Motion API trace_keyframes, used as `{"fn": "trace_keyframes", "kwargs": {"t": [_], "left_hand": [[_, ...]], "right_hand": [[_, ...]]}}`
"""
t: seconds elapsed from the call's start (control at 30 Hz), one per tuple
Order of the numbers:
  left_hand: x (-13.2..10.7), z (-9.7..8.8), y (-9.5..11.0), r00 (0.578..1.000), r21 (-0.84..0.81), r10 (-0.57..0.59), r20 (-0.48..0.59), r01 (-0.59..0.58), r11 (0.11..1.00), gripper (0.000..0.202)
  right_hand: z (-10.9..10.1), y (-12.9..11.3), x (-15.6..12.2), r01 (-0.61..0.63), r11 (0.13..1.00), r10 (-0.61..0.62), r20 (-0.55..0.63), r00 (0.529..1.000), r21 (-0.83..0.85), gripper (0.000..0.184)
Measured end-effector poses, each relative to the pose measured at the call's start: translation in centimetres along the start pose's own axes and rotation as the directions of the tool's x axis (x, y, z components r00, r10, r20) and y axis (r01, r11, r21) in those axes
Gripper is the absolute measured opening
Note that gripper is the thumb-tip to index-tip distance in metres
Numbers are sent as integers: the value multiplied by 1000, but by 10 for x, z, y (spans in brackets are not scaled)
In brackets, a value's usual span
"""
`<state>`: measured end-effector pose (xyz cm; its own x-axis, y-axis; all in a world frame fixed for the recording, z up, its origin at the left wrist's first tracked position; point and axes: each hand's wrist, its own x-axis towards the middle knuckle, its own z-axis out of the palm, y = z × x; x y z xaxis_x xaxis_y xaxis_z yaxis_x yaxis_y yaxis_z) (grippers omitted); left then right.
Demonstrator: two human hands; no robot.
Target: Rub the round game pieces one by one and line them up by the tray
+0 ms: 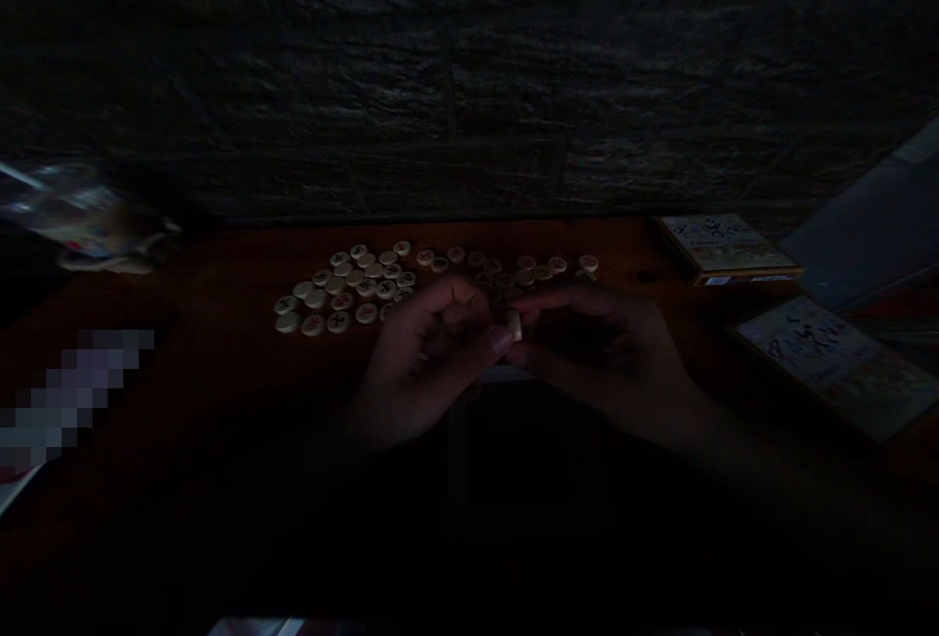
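Between my two hands, in the middle of the view, is a small pale xiangqi piece (515,326), seen edge-on. My left hand (429,357) has its fingers curled, with the thumb pressed against the piece's left side. Thumb and index finger of my right hand (612,352) close on it from the other side. Just beyond lie several round xiangqi pieces (355,278) with red or black characters, some blank side up. More pieces (523,277) spread to the right, partly hidden behind my fingers.
The dark reddish wooden table (220,294) meets a stone-textured wall (440,78) at the back. Two flat printed boxes, a rear box (726,247) and a nearer box (843,362), lie at right. A clear plastic bag (84,210) stands at far left. The foreground is very dark.
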<state>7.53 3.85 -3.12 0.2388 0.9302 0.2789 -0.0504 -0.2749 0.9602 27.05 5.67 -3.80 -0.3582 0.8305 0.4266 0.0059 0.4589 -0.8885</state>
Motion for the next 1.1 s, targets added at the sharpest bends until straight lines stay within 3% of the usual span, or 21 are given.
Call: {"fn": "trace_keyframes", "kwargs": {"t": [0.27, 0.43, 0.83, 1.1], "left_hand": [[-1, -2, -5, 1000, -38, -14, 18, 14, 999, 18], [-2, -4, -5, 1000, 21, -7, 6, 7, 1000, 20], [4, -4, 0, 1000, 77, 1, 26, -3, 997, 10], [3, -4, -2, 999, 125, -5, 49, -1, 992, 16]], "right_hand": [[2, -3, 0, 0, 1000, 0, 23, 1000, -14, 30], [2, -3, 0, -26, 1000, 26, 18, 999, -7, 28], [-4, -3, 0, 112, 989, -114, -12, 993, -101, 33], [-4, -3, 0, 122, 982, -123, 5, 992, -141, 29]]}}
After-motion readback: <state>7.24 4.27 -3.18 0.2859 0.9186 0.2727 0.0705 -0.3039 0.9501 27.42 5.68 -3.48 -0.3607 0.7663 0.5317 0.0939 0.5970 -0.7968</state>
